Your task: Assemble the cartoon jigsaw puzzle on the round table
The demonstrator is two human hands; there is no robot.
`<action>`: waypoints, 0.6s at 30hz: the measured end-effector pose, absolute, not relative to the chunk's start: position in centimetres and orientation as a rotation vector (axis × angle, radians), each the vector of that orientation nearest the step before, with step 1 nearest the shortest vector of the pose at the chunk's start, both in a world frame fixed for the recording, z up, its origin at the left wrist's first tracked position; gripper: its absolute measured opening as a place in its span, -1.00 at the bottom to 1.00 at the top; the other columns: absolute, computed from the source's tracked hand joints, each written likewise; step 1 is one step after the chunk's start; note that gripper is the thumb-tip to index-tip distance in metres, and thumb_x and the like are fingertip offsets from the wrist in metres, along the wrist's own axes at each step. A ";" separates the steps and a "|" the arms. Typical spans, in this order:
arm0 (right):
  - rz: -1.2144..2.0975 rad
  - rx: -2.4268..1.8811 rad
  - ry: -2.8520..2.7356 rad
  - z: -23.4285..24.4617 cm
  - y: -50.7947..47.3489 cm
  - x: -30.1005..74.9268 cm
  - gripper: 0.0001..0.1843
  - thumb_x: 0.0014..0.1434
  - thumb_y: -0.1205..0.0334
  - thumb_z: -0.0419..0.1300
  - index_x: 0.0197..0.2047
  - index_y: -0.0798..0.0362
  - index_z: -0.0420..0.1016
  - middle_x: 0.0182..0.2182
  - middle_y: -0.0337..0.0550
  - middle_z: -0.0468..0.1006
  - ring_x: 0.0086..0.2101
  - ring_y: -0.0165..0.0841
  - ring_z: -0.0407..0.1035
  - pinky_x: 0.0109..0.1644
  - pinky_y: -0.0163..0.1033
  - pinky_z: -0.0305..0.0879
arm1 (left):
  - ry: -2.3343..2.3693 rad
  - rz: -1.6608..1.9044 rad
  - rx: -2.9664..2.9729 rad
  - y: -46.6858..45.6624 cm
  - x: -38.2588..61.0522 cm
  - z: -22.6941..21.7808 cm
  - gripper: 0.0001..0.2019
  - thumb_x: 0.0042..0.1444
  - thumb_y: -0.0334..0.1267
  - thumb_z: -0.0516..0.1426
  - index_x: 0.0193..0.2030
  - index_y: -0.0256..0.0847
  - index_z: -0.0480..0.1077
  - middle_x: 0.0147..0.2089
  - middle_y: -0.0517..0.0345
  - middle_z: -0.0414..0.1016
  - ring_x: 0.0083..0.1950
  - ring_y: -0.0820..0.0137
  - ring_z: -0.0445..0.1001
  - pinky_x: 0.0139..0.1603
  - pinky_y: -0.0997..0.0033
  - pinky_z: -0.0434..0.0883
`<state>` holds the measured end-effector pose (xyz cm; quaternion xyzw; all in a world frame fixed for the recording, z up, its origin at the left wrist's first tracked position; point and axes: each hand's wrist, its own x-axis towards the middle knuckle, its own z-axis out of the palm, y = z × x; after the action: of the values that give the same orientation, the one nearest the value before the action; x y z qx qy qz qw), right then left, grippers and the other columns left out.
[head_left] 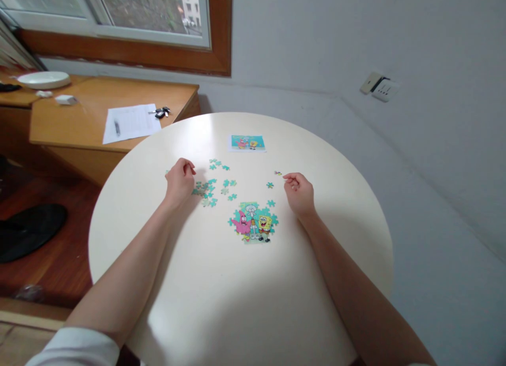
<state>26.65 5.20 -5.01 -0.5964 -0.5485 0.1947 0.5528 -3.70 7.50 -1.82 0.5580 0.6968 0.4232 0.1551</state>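
A partly joined cartoon jigsaw [254,222] lies in the middle of the round cream table [237,302]. Several loose teal pieces [210,189] are scattered to its upper left. My left hand [179,180] rests beside that pile with its fingers curled in; what they hold is hidden. My right hand [299,191] lies to the right of the jigsaw, fingers pinched together, near a single teal piece [270,185] and a small pinkish piece [278,173]. A small reference picture [247,142] lies at the table's far side.
A wooden desk [79,123] stands at the left under a window [118,12], carrying a paper with a pen [130,122], keys [162,112] and a white plate [43,79]. A black round base [27,231] sits on the wooden floor. Wall sockets [380,86] are at right.
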 end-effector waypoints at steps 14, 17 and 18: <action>0.448 -1.413 -1.301 -5.2 5.2 26.7 -0.79 -0.12 0.30 0.04 -0.37 0.04 0.42 -0.45 -0.21 0.40 -0.45 -0.38 0.27 -0.27 -0.20 0.28 | 1.845 1.622 1.204 8.3 -5.0 -1.7 -0.87 0.00 -0.47 -0.02 -0.37 -0.16 0.24 -0.59 0.31 0.24 -0.56 0.47 0.24 -0.54 0.52 0.12; 0.444 -1.410 -1.318 -5.3 5.3 26.8 -0.79 -0.12 0.29 0.03 -0.37 0.04 0.42 -0.44 -0.20 0.41 -0.44 -0.38 0.27 -0.28 -0.21 0.28 | 1.809 1.648 1.202 8.2 -4.9 -1.5 -0.84 -0.02 -0.51 -0.03 -0.38 -0.15 0.21 -0.60 0.32 0.23 -0.57 0.48 0.24 -0.56 0.54 0.10; 0.442 -1.411 -1.323 -5.3 5.3 26.8 -0.79 -0.11 0.29 0.03 -0.37 0.04 0.42 -0.44 -0.20 0.41 -0.44 -0.38 0.27 -0.28 -0.21 0.28 | 1.799 1.651 1.205 8.2 -4.9 -1.4 -0.83 -0.02 -0.52 -0.03 -0.38 -0.15 0.20 -0.61 0.32 0.23 -0.58 0.49 0.23 -0.57 0.54 0.09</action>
<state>26.84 5.29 -5.33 -0.5952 -0.5582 0.1865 0.5472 -4.89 8.17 -1.45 0.4330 0.6463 0.5930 0.2077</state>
